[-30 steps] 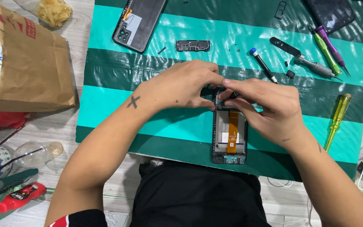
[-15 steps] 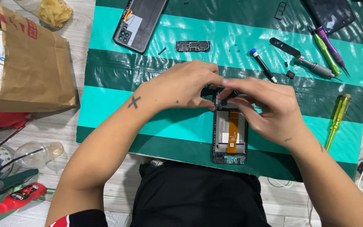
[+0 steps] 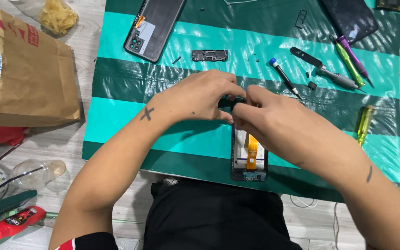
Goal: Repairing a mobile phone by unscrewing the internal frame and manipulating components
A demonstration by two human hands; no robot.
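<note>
Both hands [image 3: 237, 104] on flat opened phone [image 3: 248, 157] (orange ribbon)

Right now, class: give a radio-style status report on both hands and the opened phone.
Left hand and right hand both pinching at opened phone top edge. Phone flat on striped mat, orange ribbon exposed. Hands hide the work spot.

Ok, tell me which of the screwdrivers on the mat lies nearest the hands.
The blue-capped black screwdriver, just above the right hand. The grey one, the green and purple pair and the yellow-handled one all lie further right.
</note>
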